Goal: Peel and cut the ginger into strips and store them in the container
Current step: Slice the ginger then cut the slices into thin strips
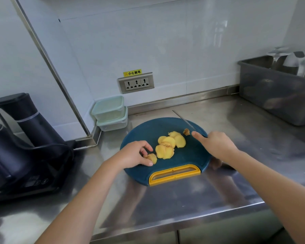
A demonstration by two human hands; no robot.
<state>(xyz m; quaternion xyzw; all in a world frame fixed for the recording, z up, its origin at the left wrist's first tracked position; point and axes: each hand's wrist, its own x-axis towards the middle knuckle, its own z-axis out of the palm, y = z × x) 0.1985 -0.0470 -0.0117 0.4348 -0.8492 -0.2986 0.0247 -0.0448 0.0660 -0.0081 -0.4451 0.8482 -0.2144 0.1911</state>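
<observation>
Ginger slices (167,145) between hands: left hand (136,154) pinches end piece (152,157) beside them; right hand (217,143) grips knife (183,119), blade pointing away.

The counter (165,205) is brushed stainless steel, glossy enough to mirror what is above it. The cutting board (188,161) is matt teal plastic, its handle (153,178) smoother yellow plastic. The ginger slices (165,148) show smooth, moist cut faces. The knife (182,119) has a bright metal blade. The containers (109,110) are translucent pale green plastic. The blurred bin (275,95) seems cloudy grey plastic. The wall (165,50) is glossy.
</observation>
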